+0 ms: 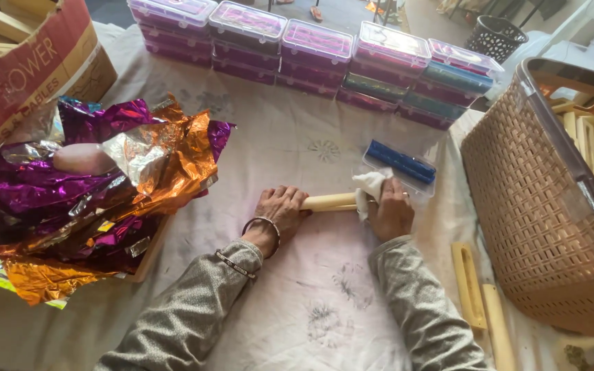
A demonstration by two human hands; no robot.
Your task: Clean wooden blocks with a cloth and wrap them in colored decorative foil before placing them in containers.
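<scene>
Closed around one end of a pale wooden stick (pixel 329 202), the left hand (pixel 282 211) pinned it against the white cloth covering the table (pixel 290 137), knuckles up, with metal bangles at the wrist. At the stick's other end the right hand (pixel 391 214) had its grip closed on a crumpled white cloth (pixel 370 185), pressed against the wood. Together the stick and both hands sat near the middle of the table, lying roughly parallel to its near edge. Just beyond the right hand lay an open clear plastic box (pixel 401 167) with a dark blue piece inside. Along the far edge stood a row of stacked clear boxes (pixel 314 49) with pink, purple and green contents. Toward the left edge a heap of crumpled purple and orange foil sheets (pixel 97 192) spread out, with a cardboard carton (pixel 32 65) of pale wooden pieces in the far left corner. At the right edge a brown woven plastic basket (pixel 537 206) held more pale wooden sticks, and two more wooden pieces (pixel 479 302) lay on the table near its base, toward the near right corner. Grey smudges marked the white cloth between the person's grey sleeves.
</scene>
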